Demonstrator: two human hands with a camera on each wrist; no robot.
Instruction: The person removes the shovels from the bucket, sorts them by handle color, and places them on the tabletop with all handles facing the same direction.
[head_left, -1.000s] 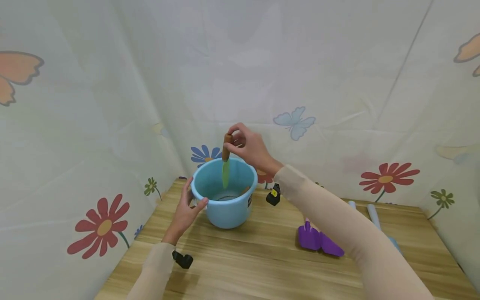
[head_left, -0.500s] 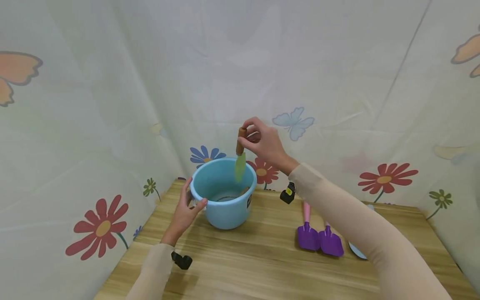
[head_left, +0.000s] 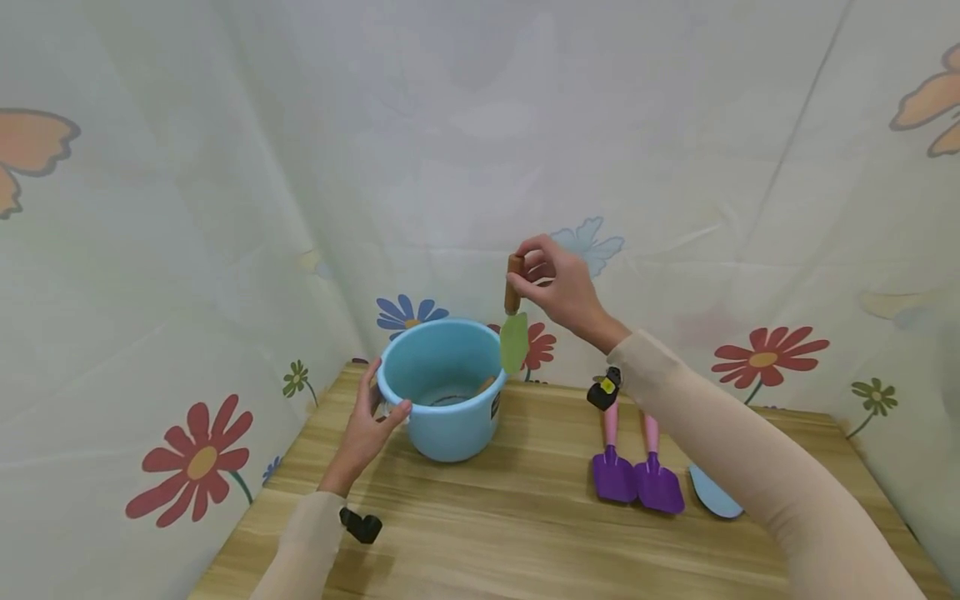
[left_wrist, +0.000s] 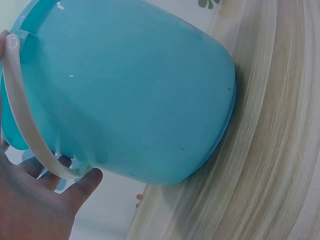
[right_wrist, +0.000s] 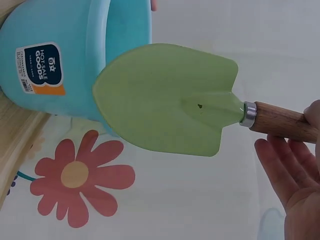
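A light-blue bucket (head_left: 453, 429) stands upright on the wooden table. My left hand (head_left: 367, 433) holds it at the left side of its rim, thumb and fingers spread round the edge. In the left wrist view its white handle (left_wrist: 30, 122) hangs beside that hand (left_wrist: 42, 195). My right hand (head_left: 566, 287) pinches the wooden handle of a green hand trowel (head_left: 513, 343). The trowel hangs blade down at the bucket's right rim; in the right wrist view its blade (right_wrist: 170, 100) overlaps the bucket. A brown wooden piece (head_left: 487, 384) shows inside the bucket, mostly hidden.
Two purple shovels (head_left: 614, 477) with pink handles lie side by side on the table (head_left: 480, 542), right of the bucket. A light-blue shovel (head_left: 714, 492) is partly hidden under my right sleeve. A flower-printed cloth (head_left: 450, 167) hangs around the table.
My right hand has moved the trowel rightward, from over the bucket's opening to its right rim, and the blade has turned to show its broad face. My left hand stays on the bucket.
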